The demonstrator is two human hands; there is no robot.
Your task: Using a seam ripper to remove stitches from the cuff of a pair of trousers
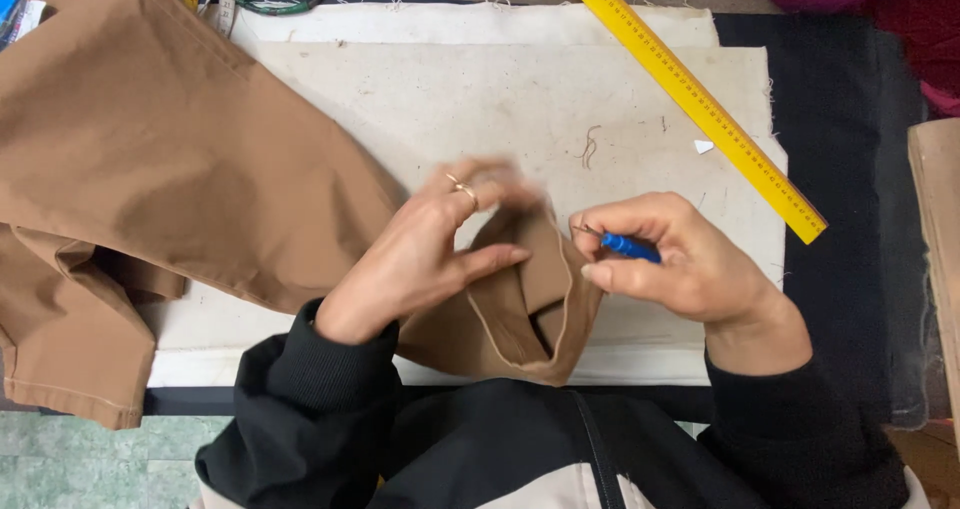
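The right hand (685,264) pinches a small blue-handled seam ripper (628,246) between thumb and forefinger, its thin metal tip pointing toward the folded hem of the brown trouser leg (530,309) that lies just to that hand's inner side. The left hand (430,254), with a ring on one finger, holds the same hem open, its fingers partly spread: the upper ones are blurred over the top edge of the cloth and one long finger lies flat across the opening, so the tip sits very near them. As I judge it, the chief danger is a slip: if the point drives forward with too much force it could jab the left fingertips just beyond the hem, since they lie in its line. A second risk is to the cloth itself, for a blade caught under the weave instead of under a stitch would nick or tear the brown fabric. The hem stands up loosely and unpinned, so it may shift under the pull. Farther from the right hand, a yellow ruler (700,99) lies slantwise on the pale padded work surface (450,99), well apart from both hands.
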